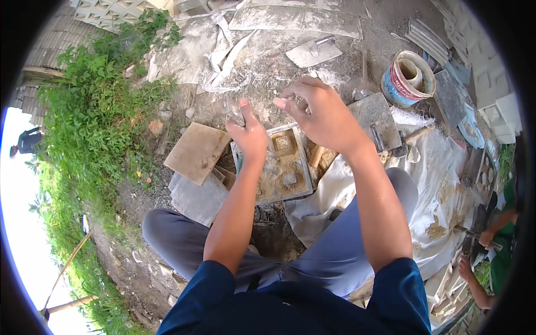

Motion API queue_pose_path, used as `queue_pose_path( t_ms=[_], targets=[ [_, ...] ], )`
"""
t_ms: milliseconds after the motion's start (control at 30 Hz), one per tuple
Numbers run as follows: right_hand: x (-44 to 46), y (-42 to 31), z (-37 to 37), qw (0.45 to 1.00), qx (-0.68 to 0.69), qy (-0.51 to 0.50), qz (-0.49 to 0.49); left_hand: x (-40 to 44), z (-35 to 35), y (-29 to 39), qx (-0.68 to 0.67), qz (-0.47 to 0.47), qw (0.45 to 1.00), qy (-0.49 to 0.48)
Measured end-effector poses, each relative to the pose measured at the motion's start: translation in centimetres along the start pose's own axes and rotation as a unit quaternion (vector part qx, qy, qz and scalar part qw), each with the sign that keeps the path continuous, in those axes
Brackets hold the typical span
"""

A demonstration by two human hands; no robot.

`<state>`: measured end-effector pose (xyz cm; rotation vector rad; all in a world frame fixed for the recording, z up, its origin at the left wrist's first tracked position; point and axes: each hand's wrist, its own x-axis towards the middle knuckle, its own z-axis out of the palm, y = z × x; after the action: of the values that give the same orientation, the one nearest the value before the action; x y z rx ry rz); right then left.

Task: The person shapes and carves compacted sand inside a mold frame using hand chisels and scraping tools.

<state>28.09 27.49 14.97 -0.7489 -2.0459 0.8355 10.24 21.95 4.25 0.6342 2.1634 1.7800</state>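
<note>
My left hand [249, 135] is raised above the left side of a shallow rectangular mold tray [307, 170]. Its thumb and a finger stand apart, with nothing visible between them. To the right and slightly higher hangs my right hand [321, 111], fingers loosely bent and thumb apart, also with nothing seen in it. Dust coats the fingers of both hands. Inside the tray are sandy material, a square raised frame [283, 143] and a small grey block [290, 179]. My forearms and left hand cover part of the tray's left side.
A flat square board [197, 152] lies left of the tray, a grey slab [198, 196] below it. To the right are a dusty board [375, 120], a paint bucket [408, 79] and white sacking [430, 184]. A person in green [502, 245] works at far right. Plants [92, 106] grow left.
</note>
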Motion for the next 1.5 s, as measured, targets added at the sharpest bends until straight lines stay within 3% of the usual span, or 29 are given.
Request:
queue_pose_path(
  t_ms=[67, 133, 200, 267, 367, 433, 467, 533, 567, 633, 733, 767, 833, 933, 1067, 1167, 1267, 1400, 1467, 1500],
  targets=[
    [0.4, 0.0, -0.6, 1.0, -0.011, -0.014, 0.013, -2.1, -0.2, 3.9, -0.179, 0.018, 0.984, -0.009],
    [-0.4, -0.3, -0.3, 0.999, -0.011, -0.039, 0.029, -1.7, -1.0, 1.6, -0.12, -0.017, 0.992, -0.037],
    [0.1, -0.1, -0.3, 0.999, 0.017, -0.021, 0.019, -0.6, 0.0, 1.6, -0.041, -0.016, 0.999, 0.007],
    [0.1, 0.0, -0.2, 0.999, 0.01, -0.024, 0.042, -1.4, -0.2, 2.5, -0.066, 0.013, 0.998, 0.016],
    [-0.4, 0.2, -0.2, 0.999, -0.013, -0.028, -0.012, -1.7, -1.0, 2.0, -0.115, -0.003, 0.991, -0.066],
    [-0.1, 0.3, -0.2, 0.999, 0.002, -0.03, 0.014, -0.4, 0.2, 1.8, 0.002, -0.014, 1.0, 0.011],
    [-0.2, 0.3, -0.1, 0.999, 0.002, -0.032, 0.01, -0.4, 0.1, 1.2, 0.0, -0.014, 1.0, 0.015],
    [-0.5, 0.1, -0.3, 0.999, -0.023, -0.025, 0.027, -1.8, 0.1, 3.9, -0.178, -0.019, 0.984, 0.01],
    [-0.8, 0.3, -0.4, 0.999, -0.02, -0.026, 0.036, -1.7, 0.2, 2.5, -0.171, -0.024, 0.985, 0.007],
    [-0.2, 0.3, -0.5, 0.998, 0.004, -0.055, 0.01, -0.6, 0.3, 0.0, -0.017, -0.007, 0.999, -0.027],
    [-0.5, 0.9, 0.2, 0.999, -0.03, -0.022, 0.009, -0.3, 0.6, 0.7, -0.093, 0.03, 0.995, 0.005],
    [-0.5, 0.9, -0.1, 0.999, -0.031, -0.02, 0.016, -2.6, 0.1, 5.1, -0.18, -0.05, 0.982, -0.012],
    [-0.3, 0.1, -0.8, 0.997, -0.004, -0.07, 0.023, -2.1, 0.2, 2.9, -0.129, -0.046, 0.99, 0.01],
    [-0.3, 0.4, -0.1, 0.998, -0.032, -0.047, 0.034, -1.1, 0.1, 3.4, -0.074, 0.002, 0.997, 0.036],
    [-1.0, 0.6, -0.4, 0.998, -0.03, -0.037, 0.035, -1.8, -0.7, 3.6, -0.195, -0.026, 0.978, -0.063],
    [-0.5, 0.5, -0.4, 0.996, 0.006, -0.079, 0.03, -0.8, -0.3, -0.7, -0.094, 0.004, 0.994, 0.048],
    [-0.7, 1.0, -0.2, 0.996, -0.052, -0.054, 0.042, -2.1, -0.6, 4.6, -0.108, -0.049, 0.992, 0.043],
    [-0.8, 0.6, -0.5, 0.997, -0.018, -0.074, 0.033, -1.6, -1.3, 2.4, -0.15, -0.045, 0.988, 0.01],
    [-0.2, 0.5, -0.5, 0.996, -0.01, -0.086, 0.033, 0.7, -0.4, -1.1, -0.065, 0.01, 0.998, 0.024],
    [-0.3, 0.7, -0.2, 0.997, -0.031, -0.069, 0.03, 0.2, -0.5, 0.4, -0.077, 0.002, 0.997, 0.025]
  ],
)
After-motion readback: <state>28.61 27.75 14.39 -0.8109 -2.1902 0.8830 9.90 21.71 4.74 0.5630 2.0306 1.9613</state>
